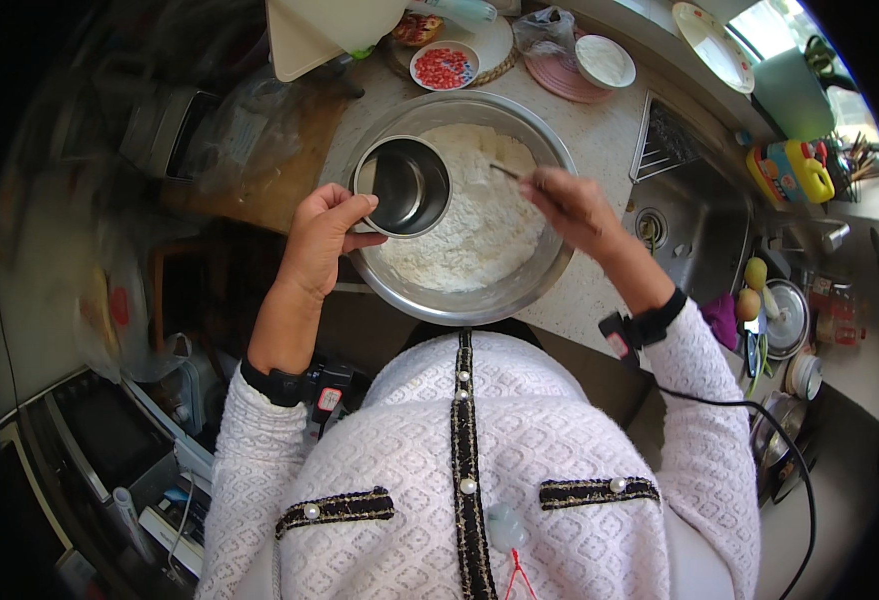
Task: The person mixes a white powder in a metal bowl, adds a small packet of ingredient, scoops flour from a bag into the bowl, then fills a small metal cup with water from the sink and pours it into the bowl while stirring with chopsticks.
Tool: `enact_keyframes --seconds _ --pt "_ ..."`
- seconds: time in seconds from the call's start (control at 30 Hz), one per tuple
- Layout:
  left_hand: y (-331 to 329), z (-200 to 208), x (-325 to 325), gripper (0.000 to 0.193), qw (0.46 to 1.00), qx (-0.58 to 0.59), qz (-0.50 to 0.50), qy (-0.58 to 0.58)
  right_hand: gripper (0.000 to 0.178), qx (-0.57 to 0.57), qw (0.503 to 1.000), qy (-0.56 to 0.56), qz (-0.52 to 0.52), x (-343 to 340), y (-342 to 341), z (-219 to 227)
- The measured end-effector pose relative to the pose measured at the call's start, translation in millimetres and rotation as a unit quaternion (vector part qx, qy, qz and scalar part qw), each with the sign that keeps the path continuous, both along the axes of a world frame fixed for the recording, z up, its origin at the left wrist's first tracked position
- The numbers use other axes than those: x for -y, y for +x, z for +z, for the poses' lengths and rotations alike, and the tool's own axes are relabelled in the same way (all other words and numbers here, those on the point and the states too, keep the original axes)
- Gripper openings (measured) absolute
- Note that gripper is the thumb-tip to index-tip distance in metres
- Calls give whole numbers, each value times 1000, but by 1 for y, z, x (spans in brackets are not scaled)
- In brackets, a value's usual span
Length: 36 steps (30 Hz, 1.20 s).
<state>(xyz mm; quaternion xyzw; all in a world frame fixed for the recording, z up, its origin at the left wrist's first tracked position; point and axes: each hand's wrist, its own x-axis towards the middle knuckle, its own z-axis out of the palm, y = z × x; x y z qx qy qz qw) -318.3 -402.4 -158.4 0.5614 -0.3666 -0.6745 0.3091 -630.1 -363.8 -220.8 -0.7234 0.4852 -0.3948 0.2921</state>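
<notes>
A large stainless steel basin (440, 303) stands on the counter in front of me, with white flour (470, 250) spread inside it. My left hand (325, 228) grips the rim of a round metal cup (422, 190), thumb on the edge, and holds it over the basin's left side. The cup is tilted so its shiny inside shows; I cannot tell whether liquid is in it. Over the basin's right side, my right hand (572, 205) is closed around a thin stick-like utensil (505, 171). Motion blurs that hand, and the utensil's exact kind is unclear.
Behind the basin are a plate of red pieces (444, 67) and a white bowl of white powder (605, 62) on a pink round lid (560, 80). At right lies a metal sink (695, 235), with a yellow jug (790, 172) beyond. A wooden surface (260, 195) adjoins on the left.
</notes>
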Motion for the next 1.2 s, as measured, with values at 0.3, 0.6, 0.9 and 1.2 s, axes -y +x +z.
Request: enact_keyframes --seconds 0.3,0.6,0.9,1.2 --pt "0 -4 -2 13 1000 -8 23 -6 13 42 980 179 71 -55 24 27" --pt "11 -2 18 13 999 -4 -51 -2 27 188 889 416 -14 -65 45 15" --pt "15 -10 33 15 997 -29 -76 12 20 157 925 312 -153 -41 -1 31" --pt "22 -7 38 16 996 -20 -82 6 16 124 961 186 -162 6 1 29"
